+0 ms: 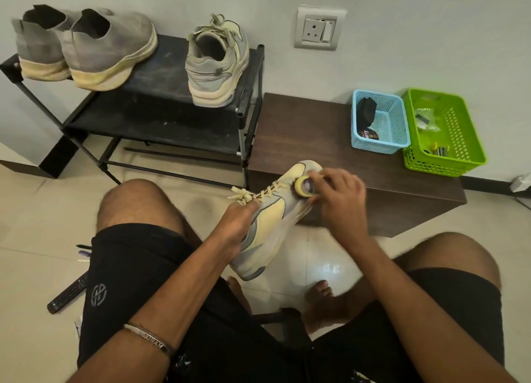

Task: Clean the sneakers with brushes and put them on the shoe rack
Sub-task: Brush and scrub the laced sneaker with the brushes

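- One sneaker point(267, 218) in hand, centre frame, toe propped on the brown bench point(301, 129).
- Left hand point(238, 224) gripped it at the collar, fingers curled into the opening.
- Right hand point(342, 198) curled around a small round brush point(303, 185), pressed to the toe; blurred.
- Matching sneaker point(217, 63) sat on the shoe rack point(161, 101), upper middle; looked finished.
- Grey pair point(83, 46) on rack, upper left; soles looked yellowed.
- Left to do: finish brushing, rack it.

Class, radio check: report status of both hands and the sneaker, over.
Left hand grips sneaker at the collar. Right hand presses round brush on toe. Mate on shoe rack. Nothing obstructing.
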